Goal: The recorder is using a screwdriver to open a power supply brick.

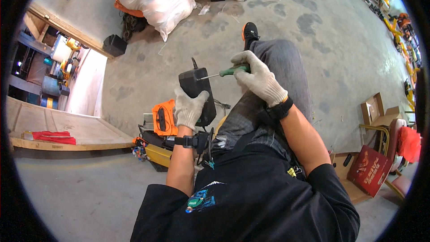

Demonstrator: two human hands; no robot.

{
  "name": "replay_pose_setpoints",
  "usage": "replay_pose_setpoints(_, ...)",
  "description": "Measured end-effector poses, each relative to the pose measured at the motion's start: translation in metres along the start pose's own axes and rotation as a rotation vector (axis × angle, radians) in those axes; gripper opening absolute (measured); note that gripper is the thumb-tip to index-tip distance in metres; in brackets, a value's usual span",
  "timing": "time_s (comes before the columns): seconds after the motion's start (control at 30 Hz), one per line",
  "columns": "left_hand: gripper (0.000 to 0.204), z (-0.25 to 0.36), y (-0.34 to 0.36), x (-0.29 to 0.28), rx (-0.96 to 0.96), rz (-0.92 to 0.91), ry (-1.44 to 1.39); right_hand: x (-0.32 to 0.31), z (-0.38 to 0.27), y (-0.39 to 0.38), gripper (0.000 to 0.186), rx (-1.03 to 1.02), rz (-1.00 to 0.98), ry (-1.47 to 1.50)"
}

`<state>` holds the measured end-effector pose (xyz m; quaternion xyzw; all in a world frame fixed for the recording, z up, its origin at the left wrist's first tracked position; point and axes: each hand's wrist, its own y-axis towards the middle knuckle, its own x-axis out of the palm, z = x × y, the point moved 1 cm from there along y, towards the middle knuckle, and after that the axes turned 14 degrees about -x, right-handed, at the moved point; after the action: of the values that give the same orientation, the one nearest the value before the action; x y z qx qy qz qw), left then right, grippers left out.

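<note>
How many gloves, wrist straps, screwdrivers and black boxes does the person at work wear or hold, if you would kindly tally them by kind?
Left glove, right glove: 2
Left wrist strap, right wrist strap: 2
Green-handled screwdriver: 1
Black box: 1
Total: 6

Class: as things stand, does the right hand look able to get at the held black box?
Probably yes: the right hand holds a green-handled screwdriver reaching the black box, the left hand holds the box, and nothing else visible stands between.
</note>
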<state>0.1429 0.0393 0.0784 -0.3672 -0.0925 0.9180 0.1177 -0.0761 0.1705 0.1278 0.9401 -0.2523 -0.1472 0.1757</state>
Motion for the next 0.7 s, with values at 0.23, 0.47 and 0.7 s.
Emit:
replay_pose_setpoints(0.23,0.075,0.000,0.001,0.000,-0.002,-0.018,-0.003,-0.007,-0.005,-0.004,0.034,0.338,-0.073,-0.016)
replay_pose_setpoints(0.47,0.075,0.002,-0.002,0.000,-0.016,-0.018,-0.022,-0.003,-0.005,0.001,0.037,-0.051,-0.043,0.022)
replay_pose_setpoints(0.7,0.077,-0.002,0.000,0.000,-0.049,-0.039,-0.043,-0.007,-0.009,-0.002,0.038,0.323,-0.109,0.129)
